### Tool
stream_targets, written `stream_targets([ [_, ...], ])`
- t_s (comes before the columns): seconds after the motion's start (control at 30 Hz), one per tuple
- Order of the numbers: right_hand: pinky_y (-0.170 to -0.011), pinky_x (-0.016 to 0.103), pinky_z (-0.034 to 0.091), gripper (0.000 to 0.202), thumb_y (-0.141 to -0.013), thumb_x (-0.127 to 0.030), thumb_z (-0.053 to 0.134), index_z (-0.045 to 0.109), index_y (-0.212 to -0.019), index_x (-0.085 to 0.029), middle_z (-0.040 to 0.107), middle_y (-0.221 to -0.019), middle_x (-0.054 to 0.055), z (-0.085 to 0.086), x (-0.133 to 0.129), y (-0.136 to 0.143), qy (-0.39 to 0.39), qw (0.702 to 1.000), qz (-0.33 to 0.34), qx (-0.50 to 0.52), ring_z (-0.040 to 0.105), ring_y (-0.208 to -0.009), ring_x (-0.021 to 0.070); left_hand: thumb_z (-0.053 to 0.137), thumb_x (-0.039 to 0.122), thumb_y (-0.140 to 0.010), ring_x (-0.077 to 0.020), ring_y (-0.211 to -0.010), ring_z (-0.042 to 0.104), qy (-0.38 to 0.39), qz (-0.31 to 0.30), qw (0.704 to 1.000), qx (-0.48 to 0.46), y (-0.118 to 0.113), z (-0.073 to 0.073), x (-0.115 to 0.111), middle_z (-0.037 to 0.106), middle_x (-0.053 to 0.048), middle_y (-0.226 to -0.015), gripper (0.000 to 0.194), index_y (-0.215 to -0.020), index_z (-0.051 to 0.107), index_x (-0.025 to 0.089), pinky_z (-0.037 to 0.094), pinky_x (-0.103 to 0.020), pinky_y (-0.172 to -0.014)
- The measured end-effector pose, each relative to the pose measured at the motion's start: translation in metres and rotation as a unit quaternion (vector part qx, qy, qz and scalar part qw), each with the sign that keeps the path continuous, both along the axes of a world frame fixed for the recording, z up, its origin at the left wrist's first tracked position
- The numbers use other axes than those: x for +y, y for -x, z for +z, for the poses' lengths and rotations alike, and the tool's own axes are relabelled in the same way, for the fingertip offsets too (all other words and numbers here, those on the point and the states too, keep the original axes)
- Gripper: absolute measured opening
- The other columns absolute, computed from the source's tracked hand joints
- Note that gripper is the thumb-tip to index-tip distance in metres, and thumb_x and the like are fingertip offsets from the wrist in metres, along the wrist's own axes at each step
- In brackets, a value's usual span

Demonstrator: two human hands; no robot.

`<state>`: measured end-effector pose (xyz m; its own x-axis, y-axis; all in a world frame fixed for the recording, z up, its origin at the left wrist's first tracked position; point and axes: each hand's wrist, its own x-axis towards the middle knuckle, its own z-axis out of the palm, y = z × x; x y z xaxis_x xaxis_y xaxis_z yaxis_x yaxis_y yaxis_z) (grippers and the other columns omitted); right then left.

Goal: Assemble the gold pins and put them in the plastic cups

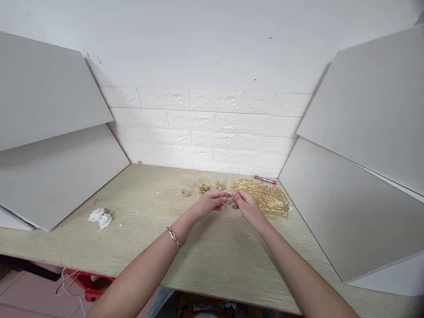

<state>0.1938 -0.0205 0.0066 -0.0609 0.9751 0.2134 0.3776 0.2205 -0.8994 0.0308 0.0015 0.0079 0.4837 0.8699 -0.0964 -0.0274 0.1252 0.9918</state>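
Observation:
My left hand (213, 201) and my right hand (244, 203) meet over the middle of the table, fingertips pinched together. What lies between them is too small to make out, though a thin golden bit shows near the right fingers. Just beyond my right hand spreads a heap of thin golden rods (266, 196). Behind my left hand stand three clear plastic cups: a left cup (186, 181), a middle cup (204, 179) and a right cup (222, 176), each with small golden parts in the bottom. One loose golden rod (247, 236) lies nearer to me.
A red pen (265, 179) lies behind the heap. Crumpled white tissue (100, 218) sits on the left of the table (207, 266). Grey panels, one on the left (67, 171) and one on the right (332, 206), flank the table, with a white brick-pattern wall (206, 121) behind.

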Motion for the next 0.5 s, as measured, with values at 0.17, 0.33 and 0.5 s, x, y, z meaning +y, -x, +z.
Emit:
stream_targets([
  [0.17,-0.056,0.025,0.040,0.025,-0.075,-0.042,0.048,0.050,-0.074,-0.018,0.052,-0.064,-0.002,-0.0047,0.0054,0.0000,0.037,0.997,0.037,0.059,0.051,-0.056,0.0109,0.065,0.037,-0.066,-0.0057,-0.060,0.052,-0.060,-0.021,0.997,0.050,-0.0029,0.0007,-0.0001,0.063,-0.003,-0.076,0.041,-0.099,0.058,0.014,0.039,-0.021,-0.062],
  [0.33,-0.057,0.025,0.040,0.019,-0.072,-0.036,0.052,0.054,-0.077,-0.017,0.058,-0.068,0.000,-0.0077,0.0066,-0.0002,0.025,0.999,0.019,0.024,0.053,-0.061,0.0123,0.067,0.034,-0.064,-0.0078,-0.060,0.054,-0.071,0.010,0.995,0.068,-0.0046,0.0015,-0.0007,0.062,-0.002,-0.068,0.034,-0.087,0.053,0.014,0.040,-0.022,-0.061],
  [0.5,-0.060,0.025,0.041,0.015,-0.074,-0.031,0.050,0.057,-0.079,-0.018,0.062,-0.075,0.002,-0.0039,0.0010,0.0024,-0.046,0.998,-0.008,-0.037,0.055,-0.066,0.0134,0.063,0.030,-0.067,-0.0084,-0.062,0.056,-0.086,0.024,0.989,0.116,-0.0037,0.0040,-0.0005,0.061,-0.001,-0.070,0.020,-0.076,0.056,0.013,0.038,-0.020,-0.056],
])
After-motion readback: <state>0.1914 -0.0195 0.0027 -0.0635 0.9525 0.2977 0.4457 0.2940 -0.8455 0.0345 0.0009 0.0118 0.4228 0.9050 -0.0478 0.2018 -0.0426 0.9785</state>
